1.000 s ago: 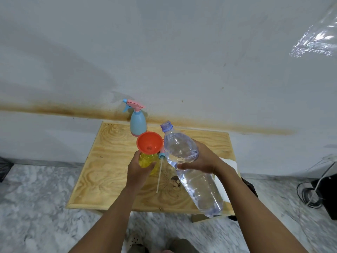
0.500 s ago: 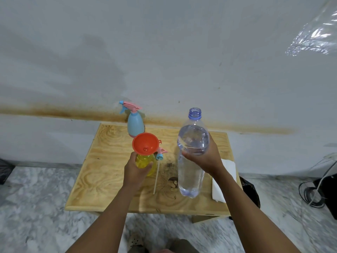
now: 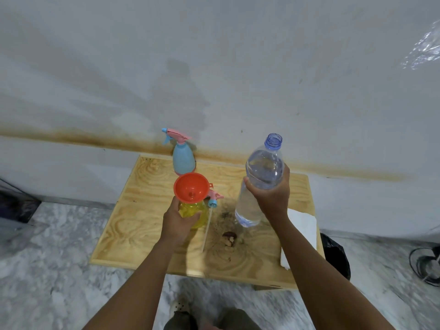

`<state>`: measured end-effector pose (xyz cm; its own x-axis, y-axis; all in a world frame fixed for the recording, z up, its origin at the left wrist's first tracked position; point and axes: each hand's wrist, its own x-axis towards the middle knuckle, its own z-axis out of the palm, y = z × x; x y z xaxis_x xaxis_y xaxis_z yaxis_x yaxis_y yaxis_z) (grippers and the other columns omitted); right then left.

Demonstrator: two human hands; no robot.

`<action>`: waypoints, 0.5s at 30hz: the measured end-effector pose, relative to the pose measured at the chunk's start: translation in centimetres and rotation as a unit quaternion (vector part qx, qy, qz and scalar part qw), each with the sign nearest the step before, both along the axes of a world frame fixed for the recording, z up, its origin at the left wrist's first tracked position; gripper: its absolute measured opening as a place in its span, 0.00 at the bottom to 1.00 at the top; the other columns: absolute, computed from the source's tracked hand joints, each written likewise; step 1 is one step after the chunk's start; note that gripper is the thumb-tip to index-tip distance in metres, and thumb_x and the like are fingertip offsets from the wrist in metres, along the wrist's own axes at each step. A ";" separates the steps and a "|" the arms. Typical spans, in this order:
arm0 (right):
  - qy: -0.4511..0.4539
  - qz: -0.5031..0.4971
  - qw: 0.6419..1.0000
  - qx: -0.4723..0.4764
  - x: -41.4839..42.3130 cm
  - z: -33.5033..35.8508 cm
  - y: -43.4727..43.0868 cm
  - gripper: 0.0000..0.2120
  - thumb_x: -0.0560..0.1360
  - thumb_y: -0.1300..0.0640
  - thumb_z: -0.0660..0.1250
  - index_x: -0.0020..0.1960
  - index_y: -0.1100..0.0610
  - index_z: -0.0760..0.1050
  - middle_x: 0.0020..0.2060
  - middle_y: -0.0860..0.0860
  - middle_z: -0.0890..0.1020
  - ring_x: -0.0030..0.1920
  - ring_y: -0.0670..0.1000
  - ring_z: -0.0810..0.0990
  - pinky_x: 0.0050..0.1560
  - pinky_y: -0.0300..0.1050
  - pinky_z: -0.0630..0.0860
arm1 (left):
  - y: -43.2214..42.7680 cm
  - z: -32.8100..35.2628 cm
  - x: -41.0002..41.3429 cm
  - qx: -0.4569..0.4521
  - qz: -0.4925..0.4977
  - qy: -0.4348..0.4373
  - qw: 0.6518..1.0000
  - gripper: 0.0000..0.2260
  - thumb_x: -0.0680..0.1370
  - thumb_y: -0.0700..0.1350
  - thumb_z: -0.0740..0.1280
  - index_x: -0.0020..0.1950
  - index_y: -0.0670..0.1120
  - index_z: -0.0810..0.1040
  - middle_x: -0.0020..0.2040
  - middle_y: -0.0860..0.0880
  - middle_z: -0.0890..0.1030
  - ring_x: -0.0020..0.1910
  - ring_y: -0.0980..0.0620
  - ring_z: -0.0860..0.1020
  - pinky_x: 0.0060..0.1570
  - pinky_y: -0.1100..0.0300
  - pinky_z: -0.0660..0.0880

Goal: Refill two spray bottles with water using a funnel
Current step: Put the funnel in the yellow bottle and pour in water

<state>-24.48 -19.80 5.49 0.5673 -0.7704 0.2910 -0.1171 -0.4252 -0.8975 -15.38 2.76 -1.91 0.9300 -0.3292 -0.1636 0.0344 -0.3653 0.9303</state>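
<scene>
An orange funnel (image 3: pixel 191 186) sits in the neck of a yellow spray bottle (image 3: pixel 195 211) on the wooden table (image 3: pixel 133 225). My left hand (image 3: pixel 177 222) grips the yellow bottle's body. My right hand (image 3: pixel 271 194) holds a large clear water bottle (image 3: pixel 260 179), uncapped and nearly upright, to the right of the funnel. The yellow bottle's pink and blue spray head (image 3: pixel 213 200) with its long tube lies on the table beside it. A blue spray bottle (image 3: pixel 182 158) with a pink trigger stands at the table's back edge by the wall.
A white folded cloth (image 3: pixel 302 232) lies at the table's right edge. A dark knot or stain (image 3: pixel 229 238) marks the wood near the middle. A black bag (image 3: pixel 335 256) sits on the marble floor to the right, with cables and a fan base (image 3: pixel 426 265) beyond.
The water bottle went from tilted over the funnel to nearly upright and moved right, away from the funnel. My left hand stayed on the yellow bottle.
</scene>
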 end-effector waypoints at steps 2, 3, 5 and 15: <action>-0.002 -0.011 1.000 -0.001 0.4 -0.4 -0.1 0.43 0.62 0.51 0.84 0.72 0.57 0.66 0.63 0.51 0.78 0.60 0.47 0.78 0.58 0.39 0.78 | 0.0 0.0 0.0 0.001 0.001 -0.002 1.000 0.29 0.71 0.41 0.79 0.65 0.58 0.70 0.51 0.63 0.77 0.50 0.65 0.75 0.49 0.64 0.71; -0.002 -0.016 1.000 -0.001 0.6 -0.5 -0.1 0.44 0.62 0.51 0.84 0.72 0.56 0.66 0.63 0.51 0.78 0.61 0.48 0.78 0.58 0.43 0.79 | 0.0 -0.1 0.0 0.001 0.002 -0.002 1.000 0.29 0.71 0.40 0.79 0.65 0.58 0.70 0.51 0.63 0.77 0.50 0.66 0.75 0.49 0.65 0.71; -0.003 -0.023 1.000 -0.001 0.9 -0.9 -0.3 0.44 0.62 0.51 0.84 0.72 0.56 0.66 0.63 0.51 0.77 0.61 0.49 0.78 0.59 0.49 0.80 | 0.1 -0.2 0.0 -0.001 0.000 -0.004 1.000 0.30 0.71 0.40 0.79 0.66 0.57 0.70 0.52 0.64 0.77 0.50 0.72 0.75 0.48 0.67 0.72; -0.005 -0.030 0.999 -0.022 0.8 -1.8 -0.4 0.47 0.61 0.53 0.85 0.72 0.61 0.65 0.64 0.56 0.77 0.62 0.50 0.77 0.56 0.23 0.69 | 0.3 -0.3 0.1 -0.009 -0.016 -0.011 1.000 0.30 0.71 0.39 0.78 0.68 0.56 0.70 0.55 0.64 0.77 0.51 0.79 0.73 0.49 0.74 0.71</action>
<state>-23.66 -20.24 3.65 0.5181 -0.7887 0.3309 -0.1342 -0.4570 -0.8793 -15.33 3.01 -2.18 0.9224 -0.3609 -0.1379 0.0034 -0.3493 0.9370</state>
